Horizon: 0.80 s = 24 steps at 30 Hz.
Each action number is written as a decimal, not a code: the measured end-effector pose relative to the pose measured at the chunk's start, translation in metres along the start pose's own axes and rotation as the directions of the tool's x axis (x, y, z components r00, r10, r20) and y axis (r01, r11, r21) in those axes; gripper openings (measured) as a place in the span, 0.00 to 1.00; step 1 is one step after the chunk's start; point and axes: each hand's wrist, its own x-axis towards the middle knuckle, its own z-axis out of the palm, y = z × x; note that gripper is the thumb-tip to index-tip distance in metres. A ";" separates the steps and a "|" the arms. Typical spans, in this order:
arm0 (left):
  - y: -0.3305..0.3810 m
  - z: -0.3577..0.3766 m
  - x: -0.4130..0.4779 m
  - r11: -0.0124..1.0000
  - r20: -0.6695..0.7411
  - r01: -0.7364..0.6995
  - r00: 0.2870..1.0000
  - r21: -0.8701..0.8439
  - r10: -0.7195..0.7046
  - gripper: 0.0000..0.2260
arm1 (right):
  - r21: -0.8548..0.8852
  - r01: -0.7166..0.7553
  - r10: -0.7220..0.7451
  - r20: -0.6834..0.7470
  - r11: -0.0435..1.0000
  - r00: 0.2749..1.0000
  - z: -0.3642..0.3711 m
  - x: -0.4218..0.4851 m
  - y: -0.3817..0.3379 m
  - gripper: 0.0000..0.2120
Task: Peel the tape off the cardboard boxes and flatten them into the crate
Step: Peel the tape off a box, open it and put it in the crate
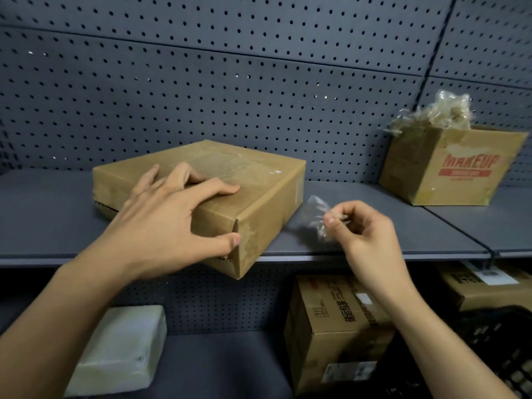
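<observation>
on the grey shelf, the flat box sits with its near corner past the front edge. the left hand is spread over it, thumb clamped on the near side. the right hand is just beside it, fingers curled, pinching a crumpled strip of clear tape (free of the box, as far as i can tell). my worry: the tape clings to those fingers, or a slack left hand lets the box tip off.

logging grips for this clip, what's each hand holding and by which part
Right hand pinches the crumpled tape by one end. Left hand grips the box at its near corner, fingers on top, thumb on the side.
</observation>
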 end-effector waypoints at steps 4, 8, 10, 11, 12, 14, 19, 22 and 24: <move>0.003 -0.004 0.003 0.999 0.023 0.019 1.000 -0.044 -0.018 0.37 | 0.006 -0.046 0.045 0.082 0.999 0.996 -0.007 -0.005 0.000 0.04; 0.023 -0.007 0.011 0.994 0.061 0.112 0.992 0.016 -0.113 0.33 | 0.127 -0.145 0.128 0.135 0.981 0.983 -0.003 -0.007 0.000 0.02; 0.034 -0.009 0.015 0.989 0.079 0.128 0.988 0.079 -0.134 0.24 | 0.136 -0.178 0.159 0.136 0.975 0.978 -0.003 -0.005 -0.001 0.03; 0.039 -0.010 0.016 0.986 0.080 0.122 0.988 0.110 -0.131 0.20 | 0.148 -0.199 0.178 0.141 0.969 0.974 -0.003 -0.005 -0.002 0.03; 0.043 -0.010 0.017 0.985 0.079 0.112 0.989 0.135 -0.123 0.18 | 0.163 -0.217 0.194 0.148 0.962 0.970 -0.003 -0.004 -0.003 0.03; 0.047 -0.011 0.016 0.985 0.085 0.088 0.991 0.149 -0.101 0.18 | 0.180 -0.238 0.212 0.153 0.954 0.965 -0.006 -0.004 -0.004 0.02; 0.040 -0.016 0.008 1.000 0.147 0.010 0.989 -0.009 -0.009 0.19 | 0.157 -0.259 0.219 0.230 0.953 0.948 -0.015 -0.005 -0.006 0.10; 0.035 -0.023 0.002 0.995 0.169 0.036 0.985 -0.093 -0.020 0.18 | 0.191 -0.190 0.172 0.108 0.963 0.979 -0.017 -0.006 -0.007 0.18; 0.035 -0.026 -0.001 0.995 0.182 0.071 0.982 -0.066 -0.058 0.16 | 0.186 -0.161 0.161 0.016 0.969 0.987 -0.019 -0.006 -0.005 0.20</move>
